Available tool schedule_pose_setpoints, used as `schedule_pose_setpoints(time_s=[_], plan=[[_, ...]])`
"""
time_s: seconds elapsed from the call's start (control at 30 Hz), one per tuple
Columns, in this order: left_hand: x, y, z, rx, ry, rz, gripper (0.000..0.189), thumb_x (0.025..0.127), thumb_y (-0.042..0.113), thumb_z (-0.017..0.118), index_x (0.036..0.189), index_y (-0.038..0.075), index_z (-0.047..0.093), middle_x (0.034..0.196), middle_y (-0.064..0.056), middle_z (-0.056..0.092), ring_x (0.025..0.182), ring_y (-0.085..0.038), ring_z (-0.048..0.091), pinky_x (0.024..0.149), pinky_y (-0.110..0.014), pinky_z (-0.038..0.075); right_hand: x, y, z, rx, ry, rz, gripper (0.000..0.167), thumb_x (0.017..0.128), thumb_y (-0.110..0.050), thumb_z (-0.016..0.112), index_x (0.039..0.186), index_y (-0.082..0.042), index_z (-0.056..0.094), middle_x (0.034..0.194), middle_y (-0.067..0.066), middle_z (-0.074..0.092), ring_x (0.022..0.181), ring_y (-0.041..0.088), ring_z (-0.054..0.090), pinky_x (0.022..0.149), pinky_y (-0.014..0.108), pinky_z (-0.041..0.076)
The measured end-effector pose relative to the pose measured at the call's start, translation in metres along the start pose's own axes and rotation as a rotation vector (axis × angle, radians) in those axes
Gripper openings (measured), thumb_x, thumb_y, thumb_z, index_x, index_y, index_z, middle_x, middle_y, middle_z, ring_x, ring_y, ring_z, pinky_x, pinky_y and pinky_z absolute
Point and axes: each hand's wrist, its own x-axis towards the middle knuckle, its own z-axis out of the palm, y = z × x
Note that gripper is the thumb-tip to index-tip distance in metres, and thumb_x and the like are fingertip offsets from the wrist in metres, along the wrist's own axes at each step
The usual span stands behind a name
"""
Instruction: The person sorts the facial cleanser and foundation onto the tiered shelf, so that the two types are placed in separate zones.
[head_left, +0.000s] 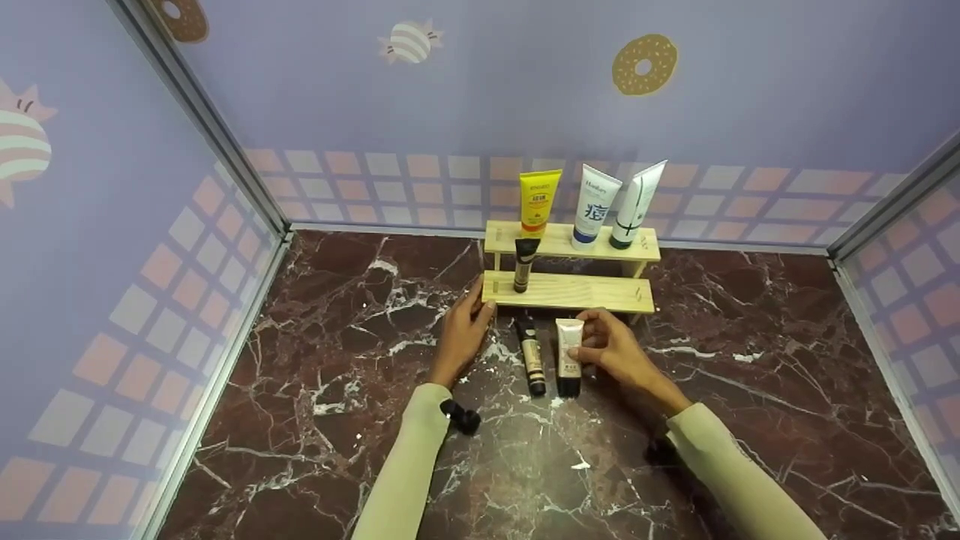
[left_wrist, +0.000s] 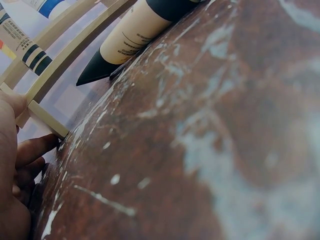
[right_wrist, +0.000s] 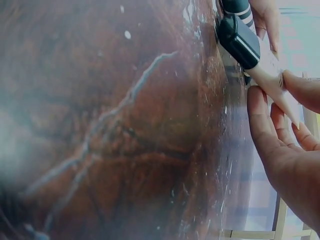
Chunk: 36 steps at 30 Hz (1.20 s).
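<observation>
My right hand pinches a pale cream tube with a black cap between thumb and fingers. In the right wrist view the tube slants with its cap close over the tabletop. Beside it lies a beige and black tube, crimped end toward the rack. My left hand grips the left end of a two-tier wooden rack, its thumb at the lower shelf and its fingers by the leg in the left wrist view. On that lower shelf stands a small dark-capped tube.
Along the upper shelf stand a yellow tube, a white tube with a blue cap and a white tube with a dark cap. Patterned panels rise behind and at both sides of the marbled brown tabletop.
</observation>
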Motion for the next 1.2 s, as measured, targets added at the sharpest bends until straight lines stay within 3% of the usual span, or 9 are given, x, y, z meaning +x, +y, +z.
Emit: schedule_pose_setpoints(time_s=[0.17,0.37,0.67,0.9,1.07,1.2], plan=[[0.000,-0.001,0.000,0.012,0.012,0.005,0.063,0.114,0.033,0.063,0.168,0.005,0.046,0.104,-0.015,0.067,0.096,-0.031,0.065,0.097,-0.057,0.053,0.000,-0.004,-0.002,-0.056,0.041,-0.033,0.053,0.090,0.010,0.083,0.135,0.008,0.056,0.111,0.026,0.072,0.091,0.025,0.075,0.073,0.034,0.063],[0.000,-0.001,0.000,0.018,0.015,0.003,0.063,0.114,0.033,0.064,0.168,0.006,0.046,0.102,-0.014,0.067,0.096,-0.031,0.064,0.099,-0.058,0.052,0.001,-0.009,-0.005,-0.070,0.066,-0.066,0.052,0.089,0.011,0.083,0.133,0.009,0.056,0.112,0.027,0.072,0.094,0.028,0.074,0.081,0.030,0.062],[0.000,0.000,0.000,0.018,0.028,0.013,0.062,0.113,0.031,0.065,0.167,0.006,0.048,0.095,-0.007,0.058,0.092,-0.027,0.057,0.095,-0.055,0.050,0.003,-0.019,-0.013,-0.096,0.115,-0.109,0.052,0.090,0.011,0.084,0.134,0.009,0.057,0.110,0.027,0.071,0.095,0.027,0.073,0.082,0.026,0.061],[-0.001,0.001,-0.001,-0.003,0.017,0.022,0.063,0.114,0.029,0.065,0.168,0.004,0.045,0.082,0.000,0.044,0.071,-0.018,0.038,0.076,-0.043,0.038,0.007,-0.030,-0.022,-0.077,0.153,-0.134,0.056,0.088,0.014,0.083,0.137,0.010,0.056,0.114,0.028,0.069,0.095,0.026,0.074,0.082,0.029,0.063],[0.000,0.000,0.000,-0.007,0.022,0.016,0.062,0.114,0.032,0.064,0.168,0.006,0.046,0.082,0.001,0.043,0.070,-0.016,0.037,0.077,-0.042,0.038,0.014,-0.040,-0.031,-0.083,0.158,-0.169,0.056,0.089,0.014,0.083,0.139,0.011,0.057,0.113,0.031,0.068,0.093,0.021,0.073,0.081,0.027,0.062],[0.000,0.000,0.000,0.001,0.024,0.006,0.062,0.114,0.032,0.064,0.168,0.007,0.047,0.087,-0.001,0.048,0.076,-0.019,0.044,0.082,-0.046,0.043,0.018,-0.047,-0.038,-0.081,0.153,-0.203,0.055,0.091,0.012,0.083,0.140,0.012,0.059,0.114,0.031,0.068,0.093,0.020,0.073,0.080,0.027,0.063]])
